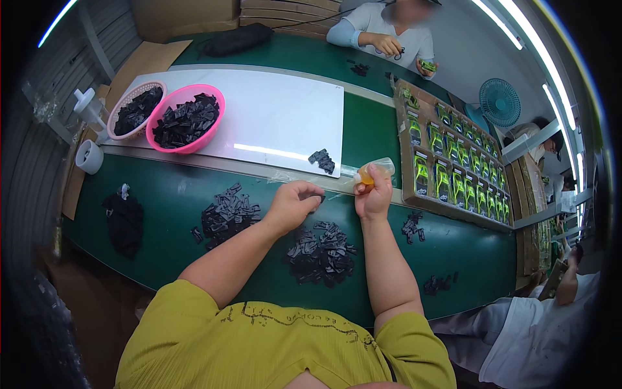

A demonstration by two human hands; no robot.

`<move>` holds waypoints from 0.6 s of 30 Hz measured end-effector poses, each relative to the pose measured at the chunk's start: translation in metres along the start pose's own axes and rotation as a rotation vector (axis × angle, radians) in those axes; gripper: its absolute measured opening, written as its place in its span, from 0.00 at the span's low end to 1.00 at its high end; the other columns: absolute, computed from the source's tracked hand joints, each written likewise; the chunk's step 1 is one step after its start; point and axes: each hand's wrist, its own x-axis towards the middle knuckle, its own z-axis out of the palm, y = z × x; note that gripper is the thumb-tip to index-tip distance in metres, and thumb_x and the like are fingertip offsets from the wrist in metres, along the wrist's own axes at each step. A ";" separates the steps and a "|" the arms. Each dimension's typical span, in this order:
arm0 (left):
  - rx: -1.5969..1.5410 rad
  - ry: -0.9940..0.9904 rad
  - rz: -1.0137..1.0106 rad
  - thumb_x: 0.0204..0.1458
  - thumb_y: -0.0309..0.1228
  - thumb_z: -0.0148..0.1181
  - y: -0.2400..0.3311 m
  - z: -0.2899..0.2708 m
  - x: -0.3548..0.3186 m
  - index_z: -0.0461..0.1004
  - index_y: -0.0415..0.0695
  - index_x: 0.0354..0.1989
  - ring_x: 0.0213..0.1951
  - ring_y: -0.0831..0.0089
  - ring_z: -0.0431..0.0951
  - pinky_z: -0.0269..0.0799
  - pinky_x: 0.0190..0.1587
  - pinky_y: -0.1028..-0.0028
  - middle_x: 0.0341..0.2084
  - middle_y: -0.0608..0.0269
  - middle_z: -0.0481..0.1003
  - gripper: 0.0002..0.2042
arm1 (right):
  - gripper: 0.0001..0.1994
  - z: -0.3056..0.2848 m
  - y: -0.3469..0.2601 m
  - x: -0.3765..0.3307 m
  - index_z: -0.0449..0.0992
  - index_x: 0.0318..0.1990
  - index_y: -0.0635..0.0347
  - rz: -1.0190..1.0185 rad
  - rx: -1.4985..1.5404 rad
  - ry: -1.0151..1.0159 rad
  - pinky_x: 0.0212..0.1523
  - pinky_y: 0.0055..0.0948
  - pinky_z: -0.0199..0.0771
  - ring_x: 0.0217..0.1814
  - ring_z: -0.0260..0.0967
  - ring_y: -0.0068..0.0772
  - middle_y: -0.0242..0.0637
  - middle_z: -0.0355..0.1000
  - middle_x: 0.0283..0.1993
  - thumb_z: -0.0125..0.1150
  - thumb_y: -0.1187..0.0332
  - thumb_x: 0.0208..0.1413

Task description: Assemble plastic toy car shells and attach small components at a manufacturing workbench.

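Note:
My left hand [295, 202] is closed around a small black plastic part [318, 193] just above the green table [175, 194]. My right hand [374, 193] grips a small clear squeeze bottle with an orange cap [374, 170], its tip pointing toward the left hand. A heap of small black parts [322, 251] lies right below both hands. Another heap of black parts [227, 214] lies to the left of my left forearm.
A white board [272, 117] carries a pink basket [186, 118] and a paler basket [135, 110] of black parts, plus a few loose ones [322, 160]. A cardboard tray of green packaged items [453, 168] lies right. Other people sit at the far end and at right. A black cloth [123, 220] lies left.

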 end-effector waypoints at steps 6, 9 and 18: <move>-0.249 0.054 -0.158 0.49 0.18 0.55 0.003 0.006 -0.006 0.71 0.30 0.43 0.29 0.74 0.79 0.76 0.30 0.76 0.28 0.58 0.75 0.12 | 0.06 -0.006 -0.003 -0.008 0.69 0.37 0.55 0.021 0.014 0.054 0.16 0.20 0.60 0.20 0.64 0.22 0.31 0.69 0.29 0.59 0.69 0.55; -0.218 0.034 -0.175 0.50 0.17 0.54 0.008 0.004 -0.010 0.70 0.30 0.45 0.29 0.72 0.80 0.77 0.30 0.77 0.28 0.57 0.75 0.13 | 0.07 -0.006 -0.002 -0.015 0.68 0.39 0.54 0.014 -0.012 -0.008 0.16 0.20 0.60 0.22 0.64 0.22 0.31 0.69 0.30 0.59 0.68 0.56; -0.080 -0.044 -0.129 0.49 0.17 0.61 0.010 0.003 0.001 0.68 0.29 0.46 0.28 0.70 0.80 0.77 0.31 0.77 0.27 0.56 0.74 0.15 | 0.05 0.015 0.001 -0.026 0.71 0.36 0.58 -0.075 -0.115 -0.095 0.20 0.22 0.63 0.21 0.64 0.22 0.35 0.72 0.30 0.58 0.68 0.59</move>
